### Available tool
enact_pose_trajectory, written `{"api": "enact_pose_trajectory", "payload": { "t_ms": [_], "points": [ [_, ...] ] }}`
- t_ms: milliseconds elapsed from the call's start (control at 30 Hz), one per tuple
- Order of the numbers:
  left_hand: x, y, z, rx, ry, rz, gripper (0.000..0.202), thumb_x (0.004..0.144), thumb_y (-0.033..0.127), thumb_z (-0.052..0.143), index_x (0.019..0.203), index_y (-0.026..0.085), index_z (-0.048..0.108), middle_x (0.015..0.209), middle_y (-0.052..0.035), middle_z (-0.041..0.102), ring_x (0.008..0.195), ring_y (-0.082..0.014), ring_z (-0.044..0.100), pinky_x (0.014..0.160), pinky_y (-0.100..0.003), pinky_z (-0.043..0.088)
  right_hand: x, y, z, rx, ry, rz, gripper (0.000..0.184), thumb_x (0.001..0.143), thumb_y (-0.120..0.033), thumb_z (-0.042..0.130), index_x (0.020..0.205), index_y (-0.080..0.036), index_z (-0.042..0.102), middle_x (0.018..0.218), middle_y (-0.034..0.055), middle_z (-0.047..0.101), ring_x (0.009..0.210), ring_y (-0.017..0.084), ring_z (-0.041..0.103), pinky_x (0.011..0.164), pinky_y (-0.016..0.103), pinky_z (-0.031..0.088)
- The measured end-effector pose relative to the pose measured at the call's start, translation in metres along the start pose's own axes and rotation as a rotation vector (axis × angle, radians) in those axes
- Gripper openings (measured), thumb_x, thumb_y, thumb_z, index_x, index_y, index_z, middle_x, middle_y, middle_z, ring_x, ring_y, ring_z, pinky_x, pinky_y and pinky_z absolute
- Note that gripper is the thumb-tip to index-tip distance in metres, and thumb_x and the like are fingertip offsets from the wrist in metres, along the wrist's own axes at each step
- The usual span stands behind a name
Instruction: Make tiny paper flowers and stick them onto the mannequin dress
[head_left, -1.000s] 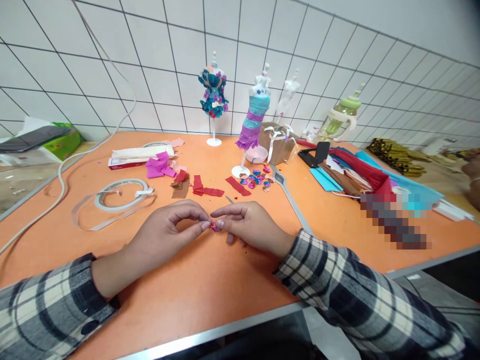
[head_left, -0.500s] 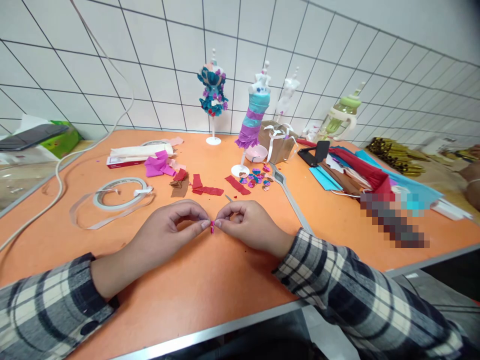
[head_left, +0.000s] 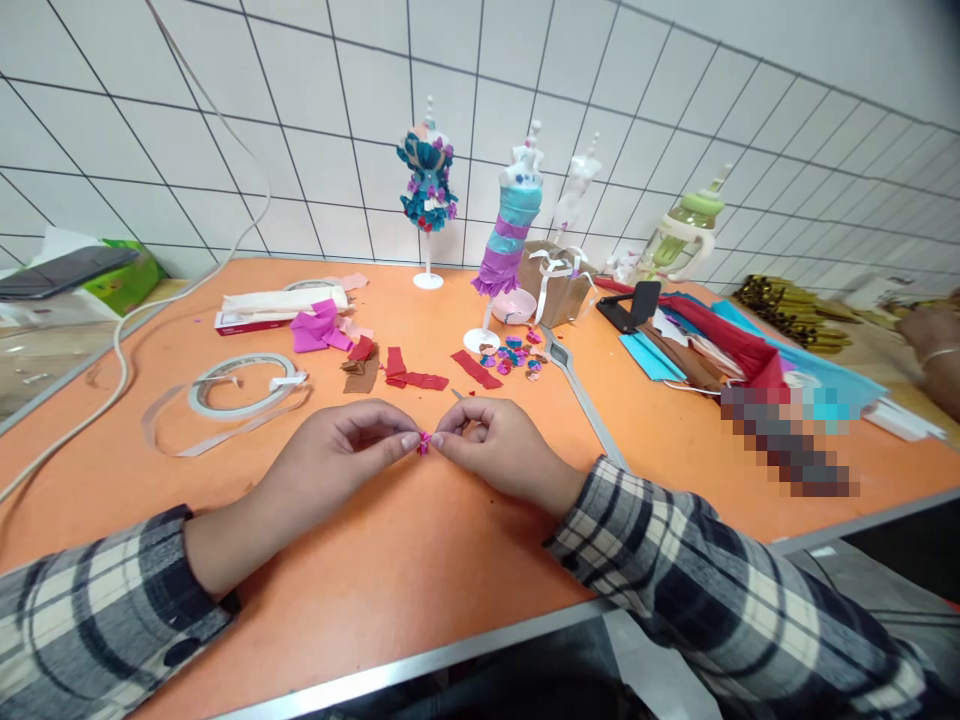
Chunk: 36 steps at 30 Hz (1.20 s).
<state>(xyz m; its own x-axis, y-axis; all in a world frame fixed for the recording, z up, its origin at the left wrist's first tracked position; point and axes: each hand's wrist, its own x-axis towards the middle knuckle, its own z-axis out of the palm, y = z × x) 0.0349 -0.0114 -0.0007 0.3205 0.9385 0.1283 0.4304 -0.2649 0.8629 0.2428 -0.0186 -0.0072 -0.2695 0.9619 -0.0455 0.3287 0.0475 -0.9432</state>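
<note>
Between my fingertips is a small pink crumpled paper piece point(head_left: 424, 444), pinched from both sides over the orange table point(head_left: 420, 580). My left hand point(head_left: 341, 450) grips its left side with thumb and forefinger. From the right, my right hand point(head_left: 499, 447) pinches it in the same way. Just beyond my hands lie red paper strips point(head_left: 416, 380) and another red strip point(head_left: 475, 369). A cluster of small multicoloured paper pieces point(head_left: 514, 355) sits at the foot of a mini dress form point(head_left: 510, 225) wrapped in turquoise and purple.
A tape roll point(head_left: 241, 387) with a loose strip lies at left, near magenta paper point(head_left: 319, 326). Behind stand a teal-decorated dress form point(head_left: 427, 180), a pink bowl point(head_left: 514, 305) and a green-lidded bottle point(head_left: 682, 235). Folded coloured papers point(head_left: 720, 345) lie at right; someone's hand point(head_left: 934, 340) shows at the edge.
The pink paper piece between my fingertips has turned and looks wider and more spread. My hands have barely moved. At the far right, another person's hand has come further into view.
</note>
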Motion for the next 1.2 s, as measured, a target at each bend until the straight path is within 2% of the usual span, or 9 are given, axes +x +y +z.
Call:
{"api": "enact_pose_trajectory", "payload": {
  "t_ms": [133,233,300,467,767,1000,1200],
  "points": [
    [-0.0014,-0.0031,-0.0005,-0.081,0.058,-0.087,0.030,0.077,0.054,0.077,0.080,0.024,0.078,0.082,-0.0043,0.081,0.078,-0.0230,0.072,0.076,-0.033,0.058,-0.0020,-0.0032,0.0035,0.024,-0.022,0.023,0.012,0.083,-0.028,0.070,0.077,-0.019,0.065,0.063,-0.0047,0.054,0.060,0.011,0.048,0.057,0.023,0.036],
    [-0.0015,-0.0038,0.0000,-0.047,0.048,-0.106,0.031,0.078,0.055,0.076,0.081,0.024,0.079,0.085,-0.0053,0.082,0.082,-0.0246,0.074,0.080,-0.035,0.058,-0.0031,-0.0053,0.0032,0.053,0.033,0.002,0.004,0.083,-0.021,0.066,0.087,-0.019,0.065,0.070,-0.0050,0.056,0.059,0.010,0.046,0.057,0.023,0.036],
    [-0.0013,-0.0028,0.0007,-0.020,0.032,-0.087,0.032,0.078,0.055,0.075,0.080,0.023,0.080,0.085,-0.0060,0.082,0.082,-0.0249,0.074,0.081,-0.035,0.058,-0.0034,-0.0053,0.0022,0.045,0.078,-0.038,0.011,0.083,-0.019,0.065,0.093,-0.019,0.067,0.074,-0.0048,0.057,0.060,0.009,0.045,0.058,0.023,0.036],
    [-0.0010,0.0016,0.0024,-0.003,0.002,-0.043,0.032,0.076,0.054,0.074,0.074,0.022,0.078,0.075,-0.0044,0.080,0.072,-0.0222,0.072,0.074,-0.033,0.058,-0.0023,-0.0011,0.0018,-0.130,0.066,-0.203,0.006,0.080,-0.026,0.073,0.082,-0.020,0.072,0.077,-0.0024,0.061,0.068,0.011,0.048,0.065,0.025,0.038],
    [-0.0020,0.0017,0.0024,-0.055,-0.013,-0.068,0.030,0.075,0.052,0.077,0.076,0.023,0.082,0.080,-0.0052,0.083,0.077,-0.0241,0.074,0.078,-0.034,0.060,-0.0009,-0.0010,0.0038,0.073,-0.030,0.009,0.010,0.079,-0.027,0.070,0.079,-0.020,0.063,0.065,-0.0067,0.052,0.056,0.009,0.038,0.052,0.024,0.029],
    [-0.0013,0.0026,0.0035,-0.064,-0.026,-0.087,0.032,0.073,0.054,0.078,0.076,0.023,0.082,0.080,-0.0051,0.083,0.078,-0.0249,0.076,0.078,-0.034,0.061,-0.0015,0.0027,0.0045,0.022,0.016,-0.111,0.012,0.078,-0.028,0.069,0.087,-0.020,0.069,0.075,-0.0040,0.059,0.060,0.009,0.043,0.056,0.023,0.033],
    [-0.0008,0.0007,0.0045,-0.058,-0.026,-0.093,0.038,0.072,0.060,0.079,0.078,0.023,0.082,0.083,-0.0059,0.084,0.081,-0.0266,0.077,0.081,-0.037,0.062,-0.0011,-0.0028,0.0034,-0.030,0.011,-0.036,0.007,0.076,-0.026,0.067,0.078,-0.020,0.063,0.066,-0.0057,0.053,0.063,0.011,0.047,0.057,0.023,0.034]
  ]
}}
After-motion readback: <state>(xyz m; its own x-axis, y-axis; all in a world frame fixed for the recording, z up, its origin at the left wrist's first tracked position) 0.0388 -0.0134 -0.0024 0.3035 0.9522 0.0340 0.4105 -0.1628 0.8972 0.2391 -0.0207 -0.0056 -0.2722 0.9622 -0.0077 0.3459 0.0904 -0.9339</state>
